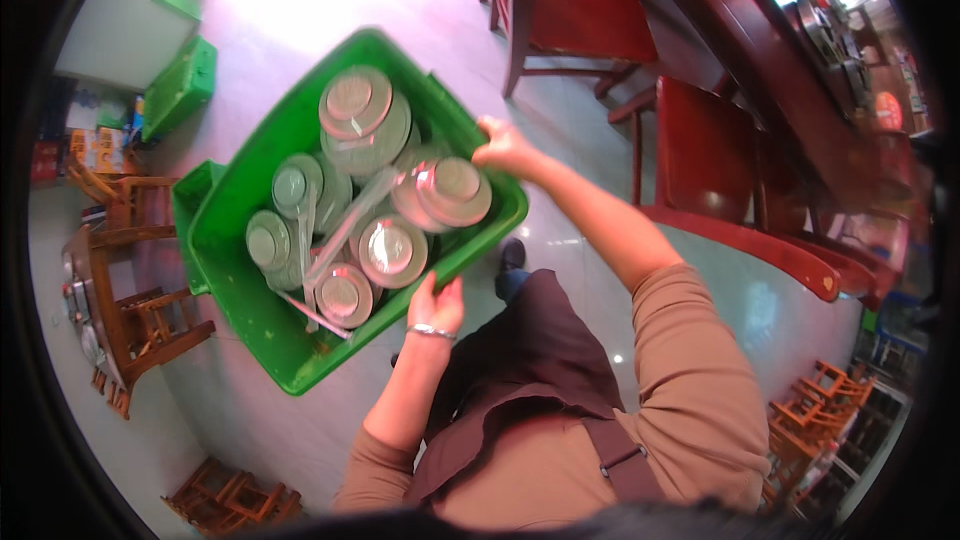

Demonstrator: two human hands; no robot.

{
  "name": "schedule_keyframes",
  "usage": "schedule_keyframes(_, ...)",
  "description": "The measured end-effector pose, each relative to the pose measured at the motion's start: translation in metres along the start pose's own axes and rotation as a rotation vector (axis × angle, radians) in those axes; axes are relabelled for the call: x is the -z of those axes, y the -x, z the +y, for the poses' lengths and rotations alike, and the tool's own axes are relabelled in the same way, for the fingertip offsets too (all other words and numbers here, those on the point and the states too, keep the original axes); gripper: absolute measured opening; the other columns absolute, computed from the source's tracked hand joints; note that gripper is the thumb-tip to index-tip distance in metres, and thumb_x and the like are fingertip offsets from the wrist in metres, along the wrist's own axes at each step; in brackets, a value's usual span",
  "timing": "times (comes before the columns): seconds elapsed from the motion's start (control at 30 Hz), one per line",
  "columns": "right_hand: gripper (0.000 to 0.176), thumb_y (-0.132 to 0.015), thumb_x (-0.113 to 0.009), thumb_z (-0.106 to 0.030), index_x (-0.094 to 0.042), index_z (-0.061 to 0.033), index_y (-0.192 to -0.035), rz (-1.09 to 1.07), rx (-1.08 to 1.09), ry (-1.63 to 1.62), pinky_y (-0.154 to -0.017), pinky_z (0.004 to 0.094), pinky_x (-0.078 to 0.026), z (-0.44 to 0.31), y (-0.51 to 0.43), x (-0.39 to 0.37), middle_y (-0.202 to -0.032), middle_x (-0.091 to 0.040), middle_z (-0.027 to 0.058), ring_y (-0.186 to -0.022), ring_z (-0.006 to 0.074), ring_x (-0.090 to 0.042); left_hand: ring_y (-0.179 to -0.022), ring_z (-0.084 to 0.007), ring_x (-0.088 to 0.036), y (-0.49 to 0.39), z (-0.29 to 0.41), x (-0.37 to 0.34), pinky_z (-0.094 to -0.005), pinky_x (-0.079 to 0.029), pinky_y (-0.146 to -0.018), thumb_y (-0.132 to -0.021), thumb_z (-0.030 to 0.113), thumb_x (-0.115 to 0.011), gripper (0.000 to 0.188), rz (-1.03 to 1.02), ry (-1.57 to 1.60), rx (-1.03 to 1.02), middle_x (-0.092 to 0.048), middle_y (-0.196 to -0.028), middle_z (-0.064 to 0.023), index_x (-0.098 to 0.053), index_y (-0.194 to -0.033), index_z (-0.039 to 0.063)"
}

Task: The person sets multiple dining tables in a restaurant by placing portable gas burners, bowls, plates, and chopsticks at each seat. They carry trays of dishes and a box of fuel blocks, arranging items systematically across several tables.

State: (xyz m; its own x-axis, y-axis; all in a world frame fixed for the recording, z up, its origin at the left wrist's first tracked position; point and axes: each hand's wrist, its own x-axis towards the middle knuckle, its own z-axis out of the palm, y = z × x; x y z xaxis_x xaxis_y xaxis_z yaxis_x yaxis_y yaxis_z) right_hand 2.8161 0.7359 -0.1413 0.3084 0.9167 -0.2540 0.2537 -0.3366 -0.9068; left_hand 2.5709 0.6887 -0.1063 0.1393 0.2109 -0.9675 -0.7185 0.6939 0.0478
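A green plastic tub (262,356) hangs tilted in front of my body, held by both hands. My left hand (435,307) grips its near rim, with a metal bracelet on the wrist. At the right end of the tub, my right hand (506,148) holds the rim near the corner. Inside lie several stacks of upturned bowls or cups (391,251), some slightly blurred, with a larger stack (358,109) towards the far side. Pale ladles or long-handled spoons (352,229) lie across them. Whatever is under the stacks is hidden.
Red wooden chairs (592,7) and a dark red table (720,22) bearing metal items stand at the right. At the left are a green crate (180,86), another green container (196,191) and a wooden table with chairs (150,349). Small wooden stools (232,499) stand lower left.
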Motion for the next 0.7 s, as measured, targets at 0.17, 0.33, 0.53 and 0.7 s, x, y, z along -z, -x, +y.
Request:
schedule_keyframes(0.17, 0.038, -0.062, -0.056, -0.006, -0.053, 0.0018, -0.1, -0.012, -0.125, -0.183, -0.062, 0.0263, -0.044, 0.026, 0.003, 0.108, -0.082, -0.056, 0.0054, -0.073, 0.0117, -0.052, -0.099, -0.0236, -0.054, 0.054, -0.035, -0.01, -0.0344, -0.045, -0.085, -0.088, 0.007, -0.043, 0.032, -0.654, -0.542, 0.374, -0.053, -0.113, -0.0168, -0.044, -0.119, 0.001)
schedule_keyframes(0.33, 0.047, -0.067, -0.049, -0.001, -0.047, -0.001, -0.115, 0.042, -0.271, -0.149, -0.076, 0.0293, -0.049, 0.025, 0.035, 0.172, -0.099, -0.058, 0.0084, -0.086, 0.0169, -0.058, -0.104, -0.0312, -0.049, 0.039, 0.039, 0.007, -0.0388, -0.038, -0.088, -0.067, 0.009, -0.066, 0.054, -0.954, -1.84, -1.679, -0.053, -0.111, -0.0146, -0.047, -0.117, 0.003)
schedule_keyframes(0.53, 0.052, -0.067, -0.048, -0.004, -0.043, 0.0002, -0.118, 0.187, -0.332, -0.171, -0.079, 0.0256, -0.045, 0.039, 0.093, 0.172, -0.102, -0.055, 0.0079, -0.09, 0.015, -0.055, -0.085, -0.0224, -0.059, 0.008, 0.063, 0.048, -0.0305, -0.046, -0.073, -0.065, 0.013, -0.066, 0.037, -0.805, -2.182, -1.678, -0.061, -0.096, -0.007, -0.057, -0.1, 0.005)
schedule_keyframes(0.7, 0.054, -0.065, -0.048, -0.002, -0.042, 0.0014, -0.119, 0.331, -0.368, -0.133, -0.078, 0.0246, -0.043, 0.042, 0.129, 0.149, -0.1, -0.054, 0.0072, -0.087, 0.0143, -0.054, -0.075, -0.0205, -0.061, 0.006, 0.082, 0.05, -0.0266, -0.048, -0.065, -0.071, 0.006, -0.058, 0.018, -0.871, -2.188, -1.843, -0.063, -0.088, -0.0072, -0.06, -0.089, 0.006)
